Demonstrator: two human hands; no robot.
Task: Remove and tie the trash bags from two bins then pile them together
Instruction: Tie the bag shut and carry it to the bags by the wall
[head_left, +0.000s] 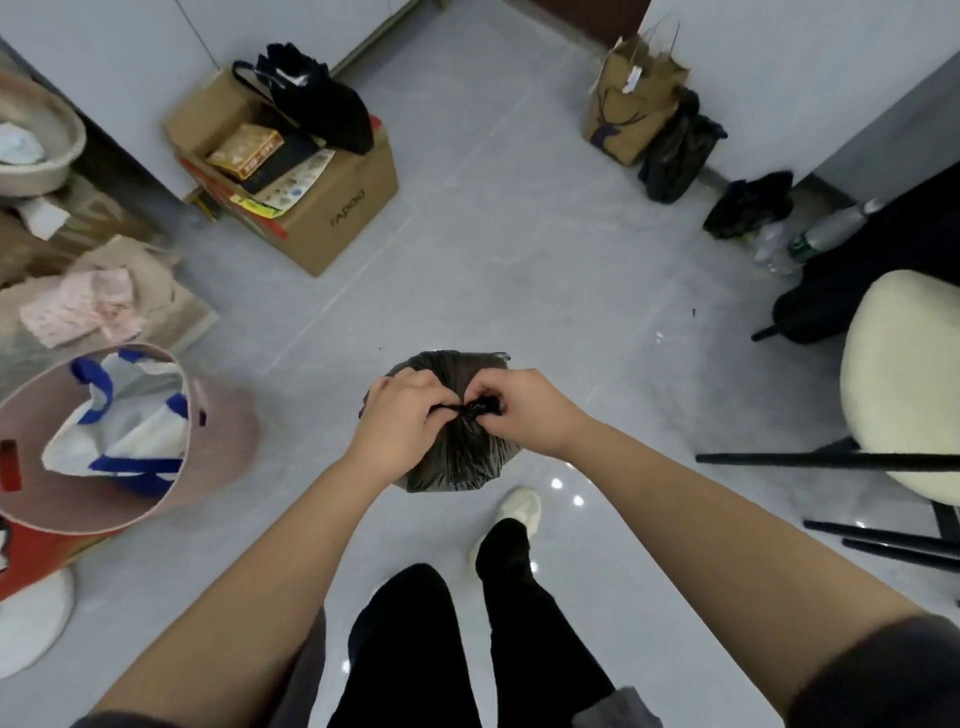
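The grey tiled floor (493, 249) fills the frame. A pink bin (223, 436) stands at 9 o'clock and holds a white bag with blue handles (130, 415). A cream chair (893, 374) sits at 3 o'clock. An open cardboard box (337, 208) lies at 11 o'clock with a black tote (322, 104) on top of it.

The black trash bag (457, 462) is at the centre of the view, directly in front of the person and just beyond a pale shoe (519, 509). Whether the trash bag rests on the floor or hangs from the hands cannot be determined.

A brown paper bag (623, 119) stands against the wall at 1 o'clock. A dark filled bag (675, 150) touches its right side, and a second dark bag (748, 205) lies near it at 2 o'clock (both well apart from the centre bag).

The left hand (400, 415) and the right hand (524, 410) meet on top of the trash bag. Each grip is clamped on the gathered neck (478, 408): the fingers of both hands curl around and pinch the twisted plastic, with the knuckles of the two hands close together.
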